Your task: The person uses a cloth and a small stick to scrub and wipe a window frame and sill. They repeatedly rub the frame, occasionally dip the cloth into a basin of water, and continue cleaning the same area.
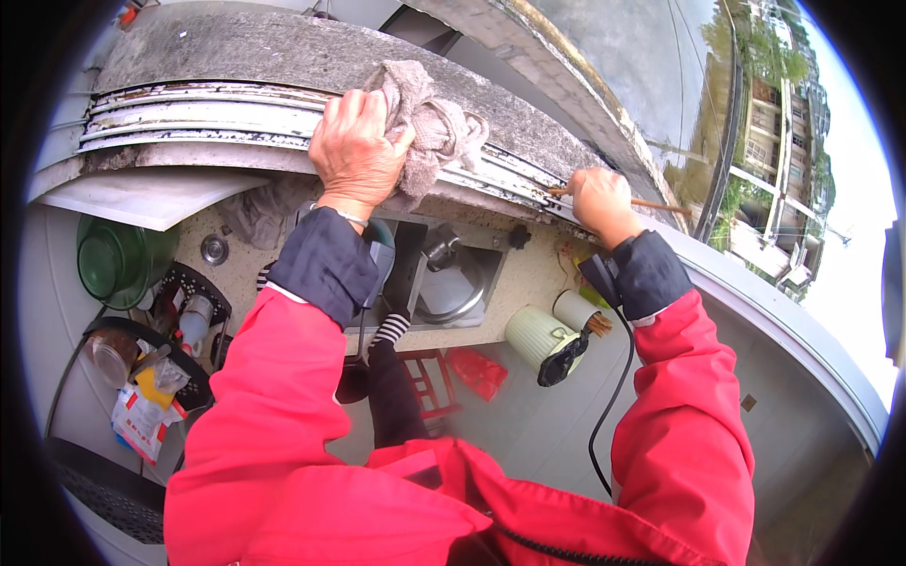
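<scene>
My left hand (357, 151) is closed on a crumpled, greyish rag (439, 132), which rests over the window track (217, 115) and the sill's inner edge. The white track has parallel grooves, with dark dirt and flaking along them. To the right, my right hand (601, 204) grips a thin brown wooden stick (659, 205), perhaps a chopstick. One end of it reaches left to the grooves, and the other sticks out past my fist. The stick's middle is hidden inside my fingers.
Beyond the track lies a rough grey concrete ledge (226, 45). Below are a metal sink (477, 274) in a speckled counter, a green basin (106, 262), black baskets (193, 377), a pale ribbed bin (538, 338) and a black cable (613, 401). My striped-sock foot (391, 328) is by the sink.
</scene>
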Motion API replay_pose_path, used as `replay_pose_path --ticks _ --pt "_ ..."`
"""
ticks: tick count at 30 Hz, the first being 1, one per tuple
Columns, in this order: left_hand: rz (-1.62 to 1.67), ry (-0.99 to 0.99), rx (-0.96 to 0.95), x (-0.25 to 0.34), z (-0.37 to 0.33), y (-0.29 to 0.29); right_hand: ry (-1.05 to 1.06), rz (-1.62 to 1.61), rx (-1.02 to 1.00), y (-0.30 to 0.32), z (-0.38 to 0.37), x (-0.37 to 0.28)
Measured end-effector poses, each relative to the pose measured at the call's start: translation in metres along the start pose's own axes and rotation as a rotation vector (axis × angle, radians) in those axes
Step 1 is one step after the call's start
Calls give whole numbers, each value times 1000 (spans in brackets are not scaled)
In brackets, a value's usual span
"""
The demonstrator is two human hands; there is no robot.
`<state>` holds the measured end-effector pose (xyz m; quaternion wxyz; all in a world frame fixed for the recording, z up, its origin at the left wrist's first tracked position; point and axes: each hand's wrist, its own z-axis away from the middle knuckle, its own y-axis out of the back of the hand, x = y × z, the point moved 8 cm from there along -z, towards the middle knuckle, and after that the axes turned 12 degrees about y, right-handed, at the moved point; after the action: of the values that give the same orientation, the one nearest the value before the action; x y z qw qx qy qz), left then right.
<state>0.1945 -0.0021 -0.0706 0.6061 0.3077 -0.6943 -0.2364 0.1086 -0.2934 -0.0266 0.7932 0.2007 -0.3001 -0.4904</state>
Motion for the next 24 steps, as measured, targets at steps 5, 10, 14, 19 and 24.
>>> replay_pose_path --ticks 5,10,14,19,24 --pt "-13 -21 26 2 -1 1 48 8 -61 13 -3 -6" --pt "-45 -24 -26 2 1 -2 65 -22 -93 5 -3 -12" --pt "-52 -38 -19 1 1 -2 42 -29 -46 -2 9 1" --pt "-30 -56 26 3 0 1 -10 -143 27 -10 21 12" --pt "-41 -36 -23 1 0 -1 7 -143 62 -5 22 11"
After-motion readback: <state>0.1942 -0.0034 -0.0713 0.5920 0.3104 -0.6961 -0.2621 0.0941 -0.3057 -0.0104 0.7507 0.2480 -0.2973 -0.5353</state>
